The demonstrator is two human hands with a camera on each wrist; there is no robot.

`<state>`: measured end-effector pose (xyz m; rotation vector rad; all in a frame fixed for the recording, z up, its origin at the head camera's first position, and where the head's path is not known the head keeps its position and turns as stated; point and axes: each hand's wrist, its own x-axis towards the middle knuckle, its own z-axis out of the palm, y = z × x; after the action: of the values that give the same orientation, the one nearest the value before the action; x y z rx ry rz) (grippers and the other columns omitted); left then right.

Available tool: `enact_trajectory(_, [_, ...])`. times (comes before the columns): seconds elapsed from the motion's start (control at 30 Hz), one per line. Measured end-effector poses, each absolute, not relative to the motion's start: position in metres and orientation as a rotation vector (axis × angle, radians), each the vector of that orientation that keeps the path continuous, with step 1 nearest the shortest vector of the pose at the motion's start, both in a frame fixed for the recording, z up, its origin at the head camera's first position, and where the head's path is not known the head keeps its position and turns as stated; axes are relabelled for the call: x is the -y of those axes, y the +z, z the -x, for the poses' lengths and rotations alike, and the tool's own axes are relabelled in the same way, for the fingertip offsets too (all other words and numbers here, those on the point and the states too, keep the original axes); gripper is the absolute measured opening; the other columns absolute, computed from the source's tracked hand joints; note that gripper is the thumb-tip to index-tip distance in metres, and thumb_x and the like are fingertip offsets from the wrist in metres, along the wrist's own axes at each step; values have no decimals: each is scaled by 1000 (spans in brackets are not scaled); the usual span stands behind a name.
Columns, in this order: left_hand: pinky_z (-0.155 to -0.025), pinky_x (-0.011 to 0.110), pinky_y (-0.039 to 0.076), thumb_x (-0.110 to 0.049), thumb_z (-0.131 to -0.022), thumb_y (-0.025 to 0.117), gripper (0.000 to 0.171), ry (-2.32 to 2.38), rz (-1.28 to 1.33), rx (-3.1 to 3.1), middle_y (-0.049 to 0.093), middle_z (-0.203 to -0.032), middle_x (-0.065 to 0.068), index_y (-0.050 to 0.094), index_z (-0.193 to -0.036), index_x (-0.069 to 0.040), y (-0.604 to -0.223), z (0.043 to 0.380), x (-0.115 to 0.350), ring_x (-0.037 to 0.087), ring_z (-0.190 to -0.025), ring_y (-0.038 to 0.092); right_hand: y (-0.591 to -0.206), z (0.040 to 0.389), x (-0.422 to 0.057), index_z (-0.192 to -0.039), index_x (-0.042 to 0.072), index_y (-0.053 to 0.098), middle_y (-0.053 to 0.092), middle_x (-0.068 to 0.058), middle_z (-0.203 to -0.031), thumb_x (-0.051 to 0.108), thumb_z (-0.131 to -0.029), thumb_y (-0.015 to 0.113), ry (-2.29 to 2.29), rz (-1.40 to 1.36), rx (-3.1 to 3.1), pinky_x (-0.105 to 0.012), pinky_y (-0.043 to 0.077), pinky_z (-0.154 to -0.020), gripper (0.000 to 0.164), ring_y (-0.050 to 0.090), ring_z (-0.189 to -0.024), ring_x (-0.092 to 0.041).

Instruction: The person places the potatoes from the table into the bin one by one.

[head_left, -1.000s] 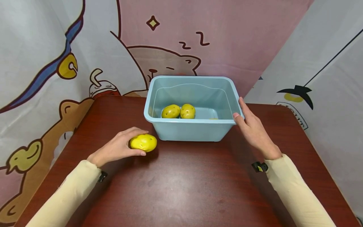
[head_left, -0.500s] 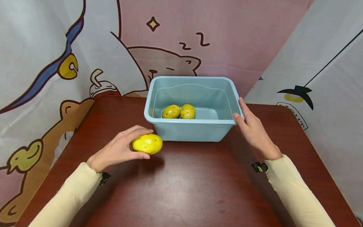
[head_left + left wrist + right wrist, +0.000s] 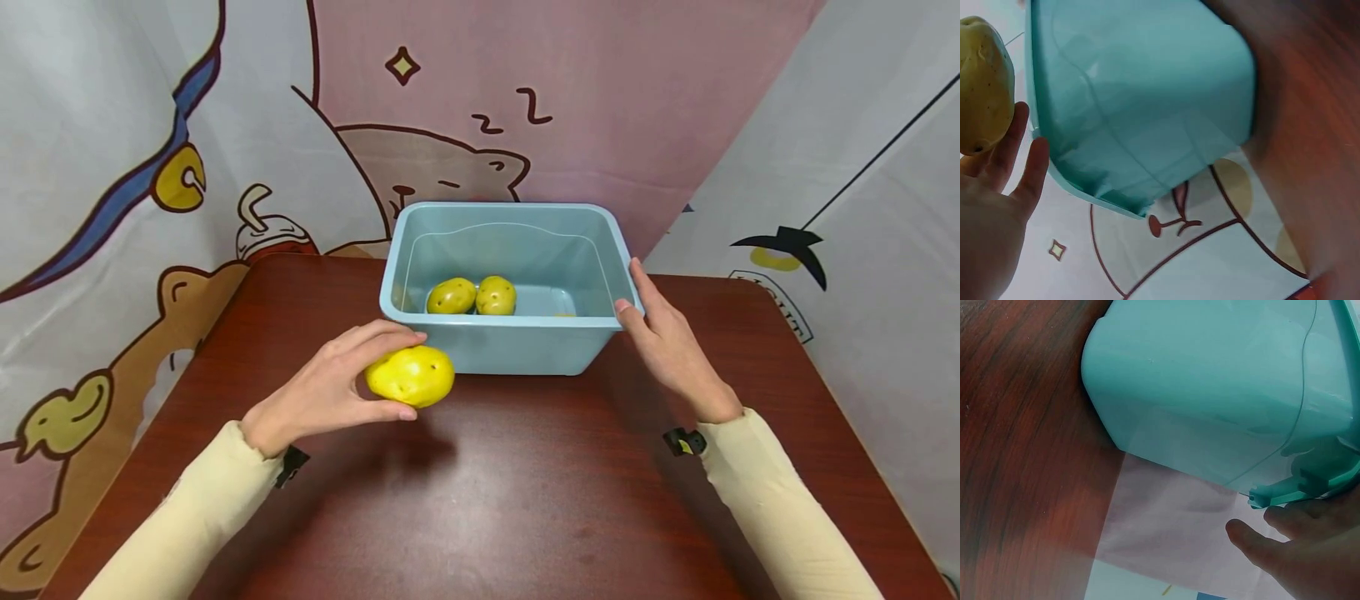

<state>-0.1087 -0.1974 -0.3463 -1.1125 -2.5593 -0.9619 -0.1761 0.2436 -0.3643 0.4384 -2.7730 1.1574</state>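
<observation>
My left hand (image 3: 333, 383) grips a yellow potato (image 3: 411, 377) between thumb and fingers, lifted off the table in front of the bin's left end. In the left wrist view the same potato (image 3: 985, 84) shows dark eyes on its skin, beside the fingers. A light blue plastic bin (image 3: 517, 346) stands on the table. Two more potatoes lie in its left half, one oval (image 3: 452, 296) and one rounder (image 3: 496, 296). My right hand (image 3: 671, 346) holds the bin's right rim, thumb at the front corner; the right wrist view shows fingers (image 3: 1254, 544) under that rim.
The dark red-brown wooden table (image 3: 480, 500) stretches in front of the bin. Close behind it hangs a cartoon-printed cloth (image 3: 600, 100). A small yellow patch (image 3: 566, 315) peeks above the bin's front rim, mostly hidden.
My left hand has lifted the potato off the table and carried it right, toward the bin's front. The right hand and bin have stayed in place.
</observation>
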Motion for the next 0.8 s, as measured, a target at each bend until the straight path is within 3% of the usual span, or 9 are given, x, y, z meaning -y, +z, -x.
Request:
enact_trajectory(0.43, [-97,36,51,-54,-81,86,76,-979,1191,2330,60,-138,2,62,-141,-15,-320,125,167,21,-124,56,-365,176,-244,-167,27,9,14,0,-173,44,-110,43,1168,-449,2763,-65,27,-118,69,27,-153,-37])
enact_trajectory(0.8, [-98,38,51,-32,-73,97,81,-1053,1176,2240,59,-138,2,60,-143,-14,-303,142,135,20,-124,57,-364,175,-243,-168,26,9,14,-1,-172,42,-111,43,1173,-447,2760,-65,26,-118,68,26,-153,-38])
